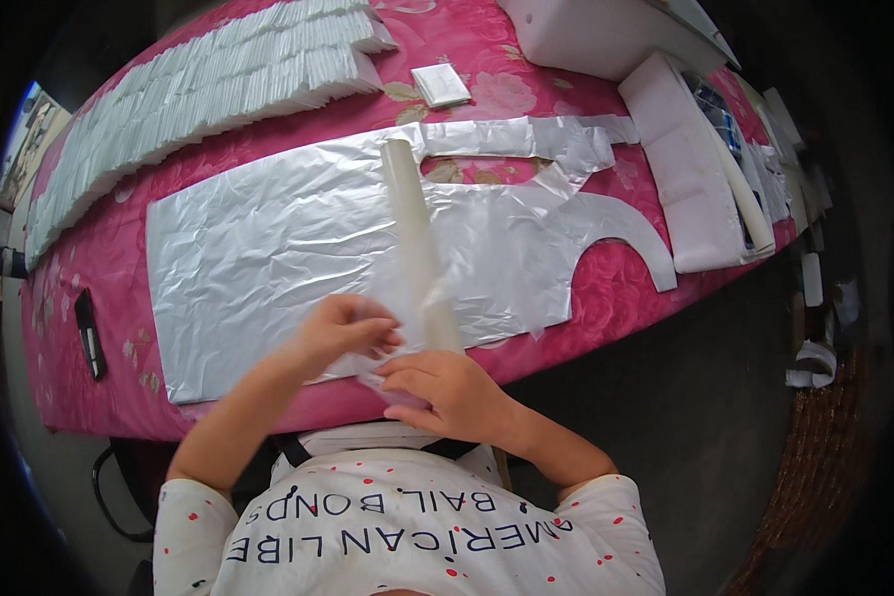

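A silvery white plastic apron (268,238), perhaps several in a layered pile, lies flat with its neck loop and straps toward the right. Across it rests a long pale tube (404,189), its near end pointing at me. Thin, see-through plastic film (392,283) hangs loosely beside the tube, blurred by motion. My left hand (346,331) is closed at the film's near edge, fingers curled in. Close by, just right of it and nearer to me, my right hand (449,394) pinches the same film, thumb under the fingers.
Long rows of folded white packets (219,99) stand at the far left. One flat folded packet (440,85) lies beyond the apron. A black cutter knife (89,336) is at the left. White foam boxes (656,169) stand at the right, on a pink flowered tablecloth (616,283).
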### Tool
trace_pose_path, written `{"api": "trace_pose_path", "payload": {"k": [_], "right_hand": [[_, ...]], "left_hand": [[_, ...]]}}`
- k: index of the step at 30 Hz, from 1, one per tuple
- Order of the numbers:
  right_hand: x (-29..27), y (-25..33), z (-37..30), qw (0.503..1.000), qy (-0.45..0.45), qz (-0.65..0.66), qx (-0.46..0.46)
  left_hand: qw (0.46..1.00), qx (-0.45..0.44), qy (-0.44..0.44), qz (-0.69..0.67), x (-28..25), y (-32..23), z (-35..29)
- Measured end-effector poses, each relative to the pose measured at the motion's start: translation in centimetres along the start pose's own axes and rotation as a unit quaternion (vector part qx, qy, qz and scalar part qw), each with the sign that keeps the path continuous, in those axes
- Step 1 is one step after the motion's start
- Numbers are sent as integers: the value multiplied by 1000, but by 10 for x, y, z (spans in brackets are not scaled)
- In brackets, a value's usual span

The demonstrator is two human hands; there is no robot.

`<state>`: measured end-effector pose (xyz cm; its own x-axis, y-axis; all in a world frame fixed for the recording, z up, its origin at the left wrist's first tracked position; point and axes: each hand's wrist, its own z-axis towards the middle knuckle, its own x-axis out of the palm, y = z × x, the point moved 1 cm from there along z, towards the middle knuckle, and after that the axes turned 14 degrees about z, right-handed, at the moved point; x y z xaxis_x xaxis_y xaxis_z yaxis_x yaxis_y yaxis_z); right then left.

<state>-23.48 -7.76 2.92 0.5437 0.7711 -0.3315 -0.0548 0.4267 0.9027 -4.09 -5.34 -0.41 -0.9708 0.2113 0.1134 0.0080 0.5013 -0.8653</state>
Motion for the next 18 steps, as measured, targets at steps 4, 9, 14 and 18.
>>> {"api": "trace_pose_path", "payload": {"k": [4,9,14,18], "right_hand": [[-10,7,-20,990,-87,-104,34],[-19,9,-48,928,-139,-235,255],[4,0,-57,892,-56,-94,439],[9,-3,-57,893,-48,-58,444]], "left_hand": [[989,-84,-102,59,-97,28,-53],[930,-182,-242,208,-161,46,-117],[704,-14,-413,578,-134,22,-116],[683,202,-403,575,-67,3,-69]]}}
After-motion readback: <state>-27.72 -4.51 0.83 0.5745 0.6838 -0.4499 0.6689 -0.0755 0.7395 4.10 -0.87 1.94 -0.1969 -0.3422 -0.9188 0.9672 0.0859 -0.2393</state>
